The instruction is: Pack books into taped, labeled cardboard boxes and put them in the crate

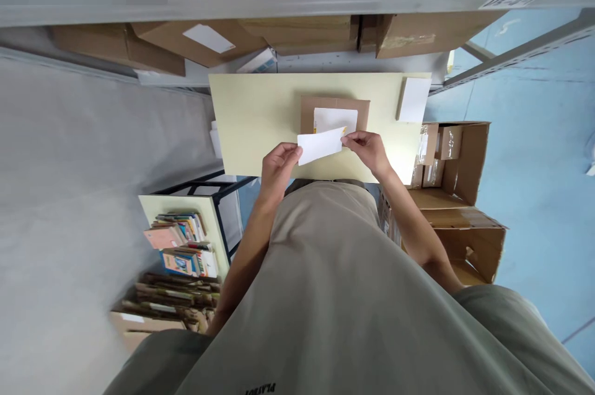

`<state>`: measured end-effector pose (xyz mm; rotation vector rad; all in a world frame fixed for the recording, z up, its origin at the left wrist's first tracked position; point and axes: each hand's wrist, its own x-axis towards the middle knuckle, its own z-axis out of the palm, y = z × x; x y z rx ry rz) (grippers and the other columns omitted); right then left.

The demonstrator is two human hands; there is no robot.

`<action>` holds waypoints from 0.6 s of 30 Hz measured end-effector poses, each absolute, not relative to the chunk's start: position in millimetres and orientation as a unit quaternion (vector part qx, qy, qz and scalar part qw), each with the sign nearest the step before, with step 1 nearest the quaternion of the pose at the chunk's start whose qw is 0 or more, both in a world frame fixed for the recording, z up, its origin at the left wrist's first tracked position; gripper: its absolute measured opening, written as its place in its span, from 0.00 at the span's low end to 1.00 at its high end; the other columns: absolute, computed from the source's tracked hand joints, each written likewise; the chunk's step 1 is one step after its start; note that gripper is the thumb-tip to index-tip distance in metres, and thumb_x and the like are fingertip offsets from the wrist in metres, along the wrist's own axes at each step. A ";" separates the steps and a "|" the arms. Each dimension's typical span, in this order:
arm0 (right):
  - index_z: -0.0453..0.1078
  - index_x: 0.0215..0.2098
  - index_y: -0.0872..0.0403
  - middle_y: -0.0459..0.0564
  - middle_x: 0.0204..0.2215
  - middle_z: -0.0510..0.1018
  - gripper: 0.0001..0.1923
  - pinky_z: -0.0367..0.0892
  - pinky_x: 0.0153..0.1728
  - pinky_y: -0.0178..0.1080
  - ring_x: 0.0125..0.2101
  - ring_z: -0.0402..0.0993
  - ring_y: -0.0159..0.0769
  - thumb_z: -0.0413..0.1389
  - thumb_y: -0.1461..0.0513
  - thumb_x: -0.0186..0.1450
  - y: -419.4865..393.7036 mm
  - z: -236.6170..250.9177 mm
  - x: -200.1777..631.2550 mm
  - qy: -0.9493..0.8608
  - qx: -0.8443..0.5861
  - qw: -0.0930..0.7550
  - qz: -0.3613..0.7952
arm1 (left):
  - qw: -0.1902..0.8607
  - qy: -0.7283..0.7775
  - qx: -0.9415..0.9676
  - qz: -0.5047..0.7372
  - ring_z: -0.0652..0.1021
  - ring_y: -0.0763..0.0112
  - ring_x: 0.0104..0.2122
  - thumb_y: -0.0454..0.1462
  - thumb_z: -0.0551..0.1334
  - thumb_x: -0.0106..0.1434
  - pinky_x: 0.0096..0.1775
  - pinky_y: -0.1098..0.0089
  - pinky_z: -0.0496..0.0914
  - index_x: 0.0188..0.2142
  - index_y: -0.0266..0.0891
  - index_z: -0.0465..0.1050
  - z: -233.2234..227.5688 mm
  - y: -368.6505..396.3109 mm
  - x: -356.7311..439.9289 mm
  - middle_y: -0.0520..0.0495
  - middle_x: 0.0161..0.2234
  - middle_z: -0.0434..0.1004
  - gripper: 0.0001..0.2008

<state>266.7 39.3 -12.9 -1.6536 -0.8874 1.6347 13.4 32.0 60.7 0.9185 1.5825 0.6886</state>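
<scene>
- Nearest the camera: the person's own grey-green shirt [334, 296], filling the lower frame; both forearms run up from it toward 12 o'clock.
- Left hand [277, 165]: fingers closed in a pinch on the left end of a white paper slip [320, 145].
- Right hand [367, 148]: fingertips pinched on the slip's right end, where a small yellow mark shows (sticker backing or print, hard to tell at this size).
- The slip spans the gap between the two hands, at roughly 3 o'clock from the left and 9 o'clock from the right, held just above the near edge of the pale yellow table [251, 122].
- Handling, as a judgement: very light, thin, limp; it will bend or crease under any squeeze and could tear if pulled from both ends. Best taken by the edges or corners with fingertips, as now.
- At 12 o'clock from the slip, just beyond it: a flat brown parcel [309, 110] with a white label [335, 118] on top, lying on the table.
- At about 2 o'clock from the parcel: a white card [413, 99] at the table's far right corner.
- At 3 o'clock of the table: open cardboard boxes [458, 165] on the blue floor.
- At 8 o'clock: a low shelf of books [183, 246].
</scene>
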 end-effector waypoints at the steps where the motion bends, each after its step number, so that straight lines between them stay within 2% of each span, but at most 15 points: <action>1: 0.83 0.34 0.51 0.51 0.36 0.87 0.25 0.74 0.43 0.44 0.37 0.78 0.40 0.70 0.38 0.58 36.5 -11.4 265.6 -0.335 -0.628 0.321 0.625 | 0.561 0.671 0.390 0.288 0.83 0.61 0.41 0.62 0.75 0.61 0.47 0.61 0.78 0.38 0.46 0.78 61.6 31.6 11.9 0.47 0.38 0.84 0.25; 6: 0.80 0.32 0.50 0.48 0.32 0.83 0.24 0.72 0.40 0.43 0.34 0.74 0.38 0.68 0.39 0.59 9.6 -0.7 255.9 -0.340 -0.629 0.306 0.629 | 0.551 0.682 0.403 0.260 0.83 0.59 0.42 0.62 0.75 0.59 0.47 0.61 0.78 0.38 0.46 0.78 50.8 26.7 -1.5 0.46 0.37 0.84 0.26; 12: 0.77 0.31 0.50 0.48 0.31 0.81 0.24 0.72 0.39 0.43 0.32 0.73 0.38 0.68 0.38 0.60 -11.5 -0.9 254.5 -0.329 -0.659 0.311 0.601 | 0.544 0.692 0.395 0.263 0.84 0.61 0.41 0.62 0.77 0.56 0.46 0.62 0.79 0.38 0.44 0.80 9.5 31.6 -12.0 0.45 0.37 0.86 0.27; 18: 0.76 0.33 0.50 0.50 0.33 0.83 0.23 0.73 0.42 0.44 0.34 0.74 0.39 0.68 0.40 0.65 21.0 -12.9 269.9 -0.366 -0.712 0.306 0.515 | 0.555 0.664 0.434 0.251 0.83 0.62 0.38 0.53 0.76 0.62 0.41 0.64 0.78 0.37 0.41 0.83 -30.5 74.1 10.0 0.44 0.37 0.88 0.18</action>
